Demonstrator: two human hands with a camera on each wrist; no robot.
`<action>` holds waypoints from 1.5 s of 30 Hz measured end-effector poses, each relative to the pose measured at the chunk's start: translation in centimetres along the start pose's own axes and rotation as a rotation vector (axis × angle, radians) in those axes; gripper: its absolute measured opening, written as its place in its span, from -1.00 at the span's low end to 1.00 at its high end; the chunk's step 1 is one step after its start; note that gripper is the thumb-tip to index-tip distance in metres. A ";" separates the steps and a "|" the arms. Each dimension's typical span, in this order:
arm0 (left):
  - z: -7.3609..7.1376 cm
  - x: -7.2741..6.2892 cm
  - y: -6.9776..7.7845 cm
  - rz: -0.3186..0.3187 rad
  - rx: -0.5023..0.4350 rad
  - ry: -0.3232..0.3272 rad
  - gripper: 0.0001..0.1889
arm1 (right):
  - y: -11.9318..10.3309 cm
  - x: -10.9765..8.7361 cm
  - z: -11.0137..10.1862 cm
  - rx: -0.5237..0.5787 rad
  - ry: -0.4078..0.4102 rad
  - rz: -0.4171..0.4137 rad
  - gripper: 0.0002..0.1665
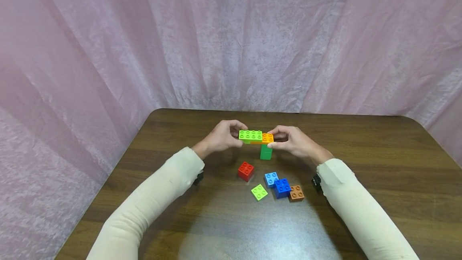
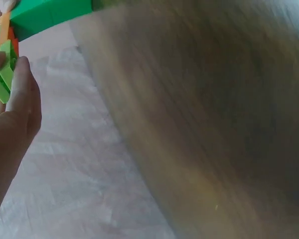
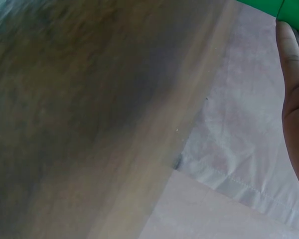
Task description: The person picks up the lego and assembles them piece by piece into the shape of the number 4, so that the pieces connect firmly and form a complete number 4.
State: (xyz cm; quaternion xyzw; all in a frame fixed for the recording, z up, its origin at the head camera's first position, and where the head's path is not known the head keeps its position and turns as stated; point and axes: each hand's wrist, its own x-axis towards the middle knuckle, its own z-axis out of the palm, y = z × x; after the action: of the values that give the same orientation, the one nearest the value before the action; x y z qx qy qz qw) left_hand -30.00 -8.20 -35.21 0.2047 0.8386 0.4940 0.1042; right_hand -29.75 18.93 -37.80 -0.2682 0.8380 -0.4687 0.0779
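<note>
In the head view, a brick assembly point(image 1: 257, 138) is held at the centre of the frame; its left end, a lime 2x4 brick point(image 1: 250, 135), is pinched between the curled fingers and thumb of the left hand point(image 1: 226, 135); its right end, at an orange 2x2 brick point(image 1: 267, 137), is gripped by the thumb and fingers of the right hand point(image 1: 296, 141); a green column point(image 1: 266, 153) is joined beneath the orange end; whether it touches the wooden table point(image 1: 379, 147) cannot be told.

Shown by the head view alone, below centre: a red 2x2 brick point(image 1: 246, 171); a flat lime 2x2 piece point(image 1: 259, 192); a light-blue 2x2 brick point(image 1: 271, 179), a dark-blue 2x2 brick point(image 1: 282, 188) and a brown 2x2 brick point(image 1: 296, 193), closely grouped.

In the left wrist view, layered lime and orange edges are exposed at the upper left; in the right wrist view, a seam in the green column is shown at the upper right, a fingertip placed against it.
</note>
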 end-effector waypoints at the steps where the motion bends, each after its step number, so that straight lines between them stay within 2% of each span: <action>1: 0.0 0.0 0.0 -0.020 -0.035 0.001 -0.56 | 0.0 0.0 0.0 -0.005 -0.003 0.000 -0.61; 12: 0.9 0.2 -0.1 -0.250 -0.361 0.097 -0.65 | -0.7 0.1 0.1 -0.079 -0.018 -0.009 -0.60; 16: 1.3 0.1 0.1 -0.277 -0.457 0.117 -0.66 | -1.1 -0.3 0.2 -0.119 -0.027 -0.014 -0.54; 21: 1.5 0.0 0.1 -0.291 -0.491 0.106 -0.68 | -1.5 -1.6 -0.5 -0.170 -0.002 -0.038 -0.35; 25: 1.5 0.0 0.2 -0.294 -0.502 0.103 -0.68 | -1.9 -3.0 -1.1 -0.206 0.048 -0.082 -0.45; 28: 1.5 0.0 0.4 -0.301 -0.505 0.099 -0.67 | -2.3 -4.0 -1.1 -0.239 0.047 -0.121 -0.58; 33: 1.5 0.1 0.5 -0.322 -0.513 0.119 -0.67 | -3.1 -4.8 0.0 -0.242 -0.039 -0.188 -0.66; 45: 1.4 0.4 1.0 -0.330 -0.534 0.137 -0.70 | -4.7 -5.6 3.5 -0.327 -0.324 -0.264 -0.56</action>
State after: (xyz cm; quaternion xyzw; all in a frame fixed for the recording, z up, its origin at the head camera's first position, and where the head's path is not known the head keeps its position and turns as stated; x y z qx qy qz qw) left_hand -29.61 -6.48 -34.97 -0.0022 0.7062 0.6858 0.1761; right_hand -21.96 17.29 -36.51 -0.4556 0.8371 -0.2840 0.1050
